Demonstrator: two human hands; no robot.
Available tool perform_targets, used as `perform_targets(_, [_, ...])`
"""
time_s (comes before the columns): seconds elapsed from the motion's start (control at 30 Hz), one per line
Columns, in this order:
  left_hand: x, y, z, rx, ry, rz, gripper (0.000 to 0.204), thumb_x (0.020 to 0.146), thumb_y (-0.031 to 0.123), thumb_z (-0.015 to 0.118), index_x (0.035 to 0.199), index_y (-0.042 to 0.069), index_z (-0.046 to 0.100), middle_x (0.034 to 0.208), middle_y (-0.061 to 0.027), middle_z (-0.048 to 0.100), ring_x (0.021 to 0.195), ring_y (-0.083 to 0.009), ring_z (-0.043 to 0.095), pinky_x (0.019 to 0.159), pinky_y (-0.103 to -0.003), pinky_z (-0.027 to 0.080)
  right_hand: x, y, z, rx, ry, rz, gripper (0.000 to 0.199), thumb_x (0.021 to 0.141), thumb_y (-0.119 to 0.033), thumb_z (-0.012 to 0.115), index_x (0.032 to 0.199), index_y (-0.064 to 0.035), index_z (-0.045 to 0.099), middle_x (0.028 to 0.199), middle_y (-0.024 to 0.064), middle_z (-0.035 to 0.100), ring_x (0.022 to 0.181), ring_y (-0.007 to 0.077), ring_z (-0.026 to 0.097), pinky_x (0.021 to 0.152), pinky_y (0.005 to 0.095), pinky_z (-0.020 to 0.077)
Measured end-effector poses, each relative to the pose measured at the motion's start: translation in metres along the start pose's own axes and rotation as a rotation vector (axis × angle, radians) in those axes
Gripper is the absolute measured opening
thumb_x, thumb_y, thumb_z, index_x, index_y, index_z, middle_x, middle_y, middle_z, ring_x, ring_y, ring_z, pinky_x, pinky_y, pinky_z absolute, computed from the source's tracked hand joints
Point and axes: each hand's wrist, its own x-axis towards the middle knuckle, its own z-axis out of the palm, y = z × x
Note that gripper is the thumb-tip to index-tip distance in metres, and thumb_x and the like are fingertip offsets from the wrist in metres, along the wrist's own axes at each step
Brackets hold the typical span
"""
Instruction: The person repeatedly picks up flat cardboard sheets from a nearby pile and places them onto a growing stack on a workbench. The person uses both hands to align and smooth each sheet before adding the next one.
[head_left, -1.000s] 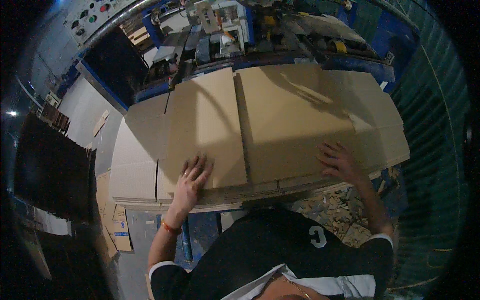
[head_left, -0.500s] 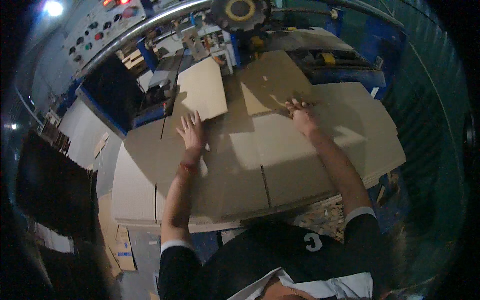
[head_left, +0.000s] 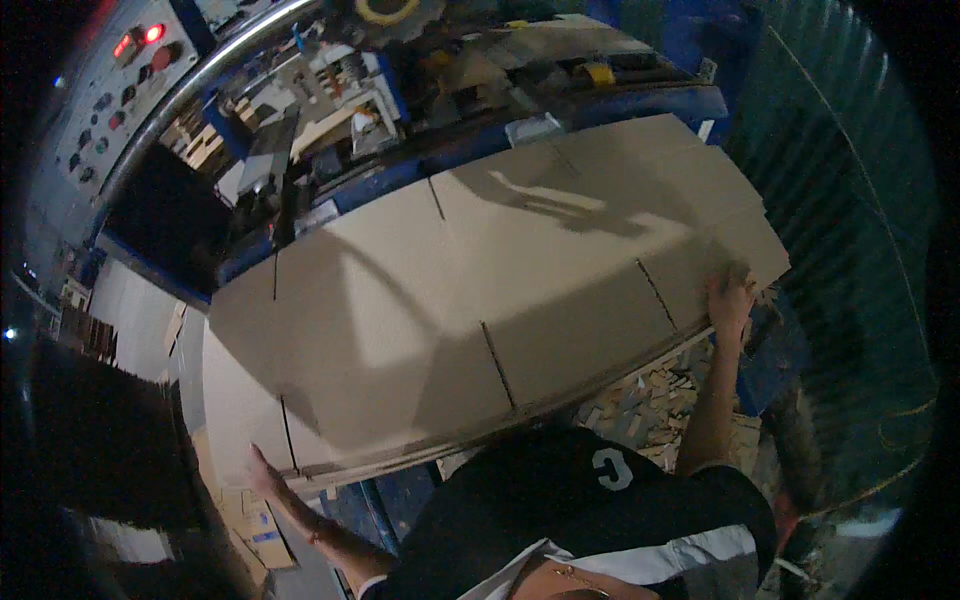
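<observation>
Two hands, one on each end of a wide stack of flat cardboard sheets.

The cardboard stack (head_left: 480, 300) fills the middle of the frame, slotted at its edges; I count perhaps two or three sheets at the near edge, hard to tell. The left hand (head_left: 262, 468) presses its lower-left corner, the right hand (head_left: 730, 300) grips its right edge, fingers over the top. A blue machine (head_left: 560, 110) sits behind.

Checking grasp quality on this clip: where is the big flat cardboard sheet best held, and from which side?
At its two opposite ends, coming in from outside. The cardboard sheet is wide, thin and flat, probably too floppy for a one-hand grip. The left hand is on its near-left edge, the right hand on the right edge, a spread that should keep it level.
</observation>
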Motion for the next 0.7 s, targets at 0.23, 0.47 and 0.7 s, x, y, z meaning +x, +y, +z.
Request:
perform_targets(0.23, [-0.011,0.013,-0.007,-1.053,0.324,-0.202,0.056,0.09,0.042,0.047,0.11,-0.01,0.054,0.114,-0.0211,0.057,0.104,-0.0319,0.054,0.088,-0.043,0.041,0.028,-0.006,0.014,0.118,-0.015,-0.084,0.049,0.083,-0.023,0.054,0.131,-0.0139,0.045,0.137,0.0137,0.041,0.121,0.0386,0.042,0.097,0.0511,0.0359])
perform_targets(0.47, [-0.025,0.066,-0.077,-1.646,0.382,-0.428,0.058,0.091,0.037,0.047,0.116,-0.015,0.044,0.118,-0.0257,0.052,0.108,-0.0339,0.05,0.091,-0.043,0.039,0.056,-0.053,-0.027,1.125,0.125,-0.057,0.053,0.086,-0.027,0.056,0.133,-0.0059,0.041,0.134,0.0152,0.044,0.119,0.0282,0.046,0.093,0.0377,0.0412])
perform_targets(0.7, [-0.046,0.067,-0.053,-0.465,0.262,-0.131,0.064,0.084,0.038,0.059,0.115,-0.016,0.044,0.117,-0.0308,0.05,0.106,-0.0402,0.05,0.092,-0.043,0.038,0.042,-0.018,-0.007,0.474,-0.118,0.187,0.063,0.087,-0.038,0.05,0.136,-0.0017,0.034,0.134,0.0178,0.042,0.118,0.0308,0.046,0.094,0.038,0.0398])
